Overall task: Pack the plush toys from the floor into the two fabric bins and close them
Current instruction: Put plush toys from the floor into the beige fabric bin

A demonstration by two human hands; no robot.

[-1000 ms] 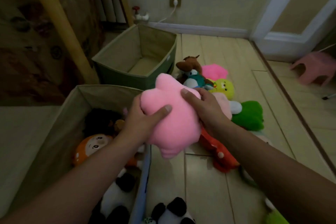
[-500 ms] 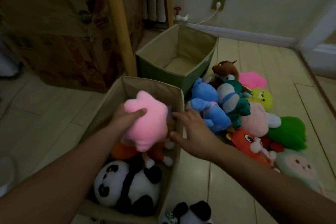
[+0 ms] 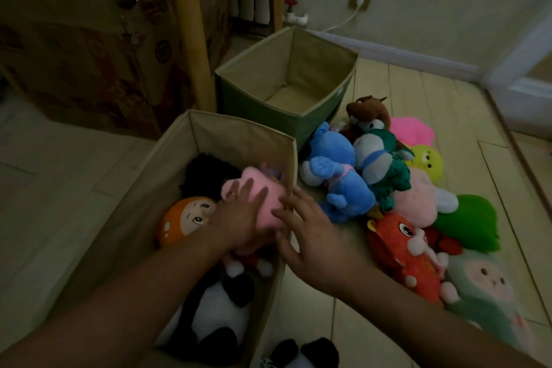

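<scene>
- Pale wooden floor [image 3: 448,116] is stretching back to a light wall with a socket and white cable, a radiator valve in the corner, a wooden post at left; only the head view is available, and it is showing everything dimly.
- Two fabric bins are standing open: the near bin [image 3: 239,131], beige and soft-walled, is holding several toys; the far bin [image 3: 260,92], green outside and beige inside, is showing only its bare bottom.
- Inside the near bin the left hand [image 3: 239,218] is pressing down on a pink plush [image 3: 263,203], its fingers [image 3: 254,197] spread flat over the top, not curling around it.
- Beside it the right hand [image 3: 307,236] is reaching over the bin's right wall, fingers spread and loose, fingertips touching the pink plush's edge.
- Under and around the pink plush an orange-headed doll [image 3: 188,218], a dark fuzzy toy and a panda [image 3: 221,314] are lying packed together.
- On the floor to the right a pile is waiting: a blue plush [image 3: 334,176], a teal dinosaur [image 3: 382,167], a red plush [image 3: 403,254], a green plush [image 3: 469,224], plus yellow, brown and pale pink ones.
- These toys are looking light, squashy and fuzzy, so they should be giving way under the palm and springing back; I would be taking each by the fat body rather than a limb.
</scene>
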